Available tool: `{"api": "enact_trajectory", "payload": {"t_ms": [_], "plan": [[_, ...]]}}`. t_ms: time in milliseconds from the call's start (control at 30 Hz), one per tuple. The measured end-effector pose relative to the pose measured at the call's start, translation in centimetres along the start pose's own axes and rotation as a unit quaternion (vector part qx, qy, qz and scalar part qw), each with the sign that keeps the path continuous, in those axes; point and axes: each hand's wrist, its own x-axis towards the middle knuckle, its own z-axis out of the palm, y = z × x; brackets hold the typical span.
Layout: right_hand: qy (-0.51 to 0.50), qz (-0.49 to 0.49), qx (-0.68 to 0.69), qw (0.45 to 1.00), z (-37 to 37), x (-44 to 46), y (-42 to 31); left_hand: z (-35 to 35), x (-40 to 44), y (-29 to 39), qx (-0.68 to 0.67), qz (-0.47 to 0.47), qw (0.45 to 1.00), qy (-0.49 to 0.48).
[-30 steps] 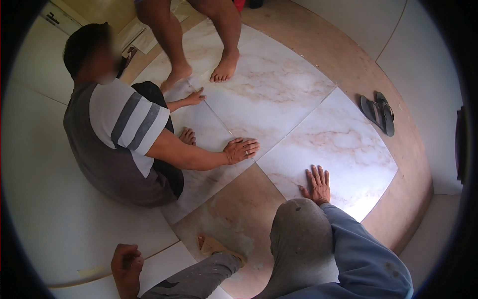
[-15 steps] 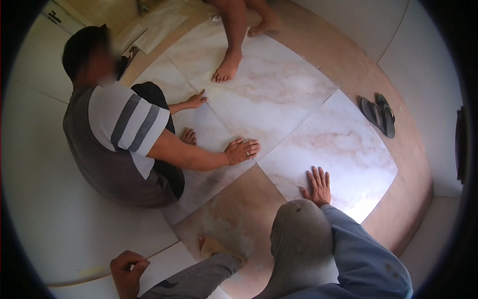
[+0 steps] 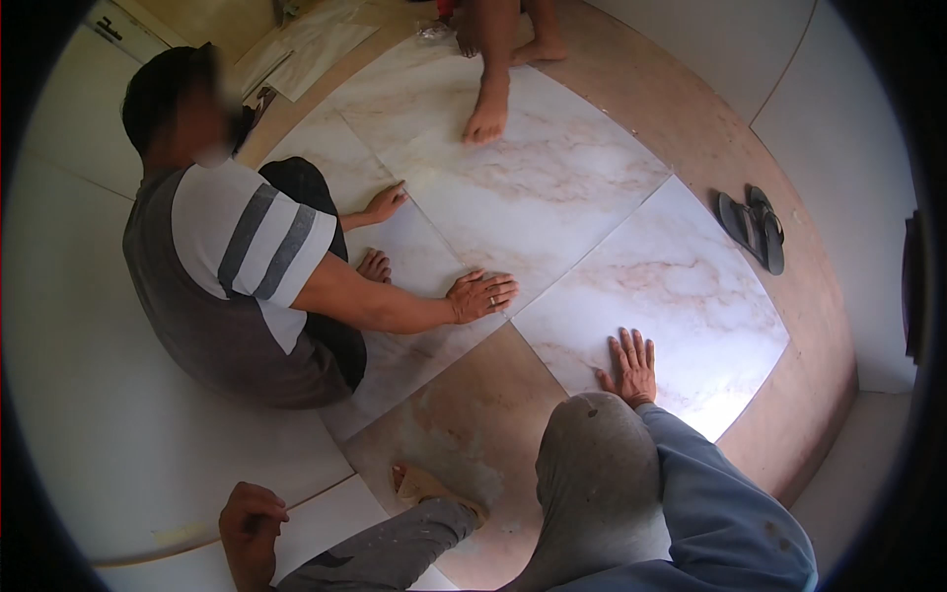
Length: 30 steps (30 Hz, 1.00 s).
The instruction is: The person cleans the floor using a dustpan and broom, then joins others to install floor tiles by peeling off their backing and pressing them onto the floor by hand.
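Note:
My right hand lies flat with its fingers spread on a white marble-patterned tile. At the lower left my left hand is raised beside my knee, its fingers curled in and no object showing in them. Across from me a co-worker squats; one of their hands presses near the corner where several tiles meet. Their other hand touches the seam by a neighbouring large tile.
Black flip-flops lie on the brown floor at the right. Another person's bare foot stands on the far tile. Between my legs and the tiles is a stained patch of bare floor. White walls bound the space.
The standing person's front foot has shifted right and slightly back. My left hand has risen a little and turned. My right hand and the co-worker's hands stay almost in place.

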Motion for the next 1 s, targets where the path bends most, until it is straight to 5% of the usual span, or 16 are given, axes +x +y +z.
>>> {"api": "enact_trajectory", "payload": {"t_ms": [467, 1000], "plan": [[-0.004, 0.002, -0.014, 1.000, 0.0, 0.0, -0.2, -0.1, -0.2, 0.7, 0.027, -0.077, 0.996, 0.024], [-0.005, 0.003, -0.016, 1.000, 0.6, -0.2, -0.1, 0.2, -1.0, -0.9, -0.008, -0.012, 0.999, 0.042]]}}
